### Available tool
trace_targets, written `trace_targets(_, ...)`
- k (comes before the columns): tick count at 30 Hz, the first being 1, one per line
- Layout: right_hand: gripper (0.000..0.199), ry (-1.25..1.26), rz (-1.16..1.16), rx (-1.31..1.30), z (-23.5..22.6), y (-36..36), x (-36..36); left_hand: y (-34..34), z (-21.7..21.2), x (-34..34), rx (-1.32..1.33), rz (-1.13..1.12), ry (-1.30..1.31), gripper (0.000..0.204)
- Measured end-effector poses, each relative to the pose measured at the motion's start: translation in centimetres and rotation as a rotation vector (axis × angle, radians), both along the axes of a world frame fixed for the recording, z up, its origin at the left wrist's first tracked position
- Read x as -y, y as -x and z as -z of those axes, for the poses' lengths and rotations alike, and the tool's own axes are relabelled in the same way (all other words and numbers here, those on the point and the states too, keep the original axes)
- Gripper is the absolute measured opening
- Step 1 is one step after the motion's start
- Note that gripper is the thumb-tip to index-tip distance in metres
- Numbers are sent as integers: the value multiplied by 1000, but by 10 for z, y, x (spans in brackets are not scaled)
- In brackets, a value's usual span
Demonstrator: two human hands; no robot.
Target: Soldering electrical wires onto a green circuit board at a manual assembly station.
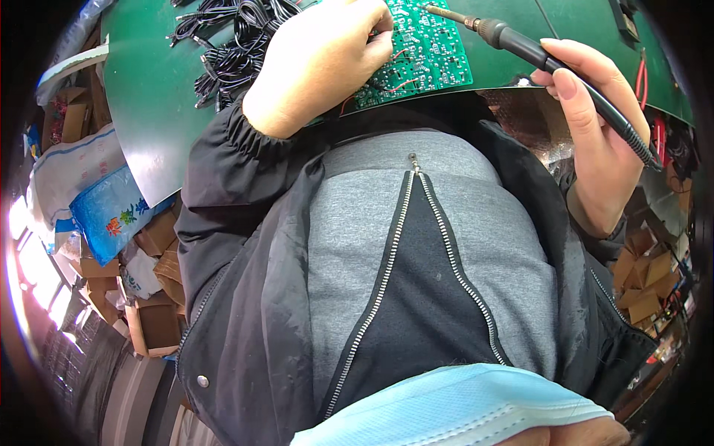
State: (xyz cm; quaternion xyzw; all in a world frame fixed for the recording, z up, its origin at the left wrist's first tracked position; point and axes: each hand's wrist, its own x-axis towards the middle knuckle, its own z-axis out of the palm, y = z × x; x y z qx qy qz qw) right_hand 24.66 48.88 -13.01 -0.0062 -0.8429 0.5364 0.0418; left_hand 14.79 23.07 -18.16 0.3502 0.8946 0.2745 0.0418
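Note:
My right hand (599, 126) grips a black soldering iron (520, 46) by its handle, the thumb and fingers around it. The iron slants up to the left, its brown metal tip over the far part of a green circuit board (446, 56). The board is packed with small components and has a few thin red and black wires along its near side. Over the board's left side is my left hand (320, 59), its fingers curled in and closed. Whatever they pinch is hidden behind the hand and the picture's upper edge.
Bundled black cables (234, 63) lie left of my left hand on the green tabletop (145, 97). Red-handled tools (641, 78) are at the far right. Cardboard boxes (155, 323) and a blue-and-white bag (111, 212) sit below on the left; more cardboard (643, 271) is low right.

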Motion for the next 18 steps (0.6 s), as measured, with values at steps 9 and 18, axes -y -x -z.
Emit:
trace_targets(9,26,-27,9,-66,5,4,-18,33,-38,14,-106,117,126,15)
trace_targets(18,25,-19,48,-43,-9,-11,-1,35,-42,39,728,-118,-2,19)
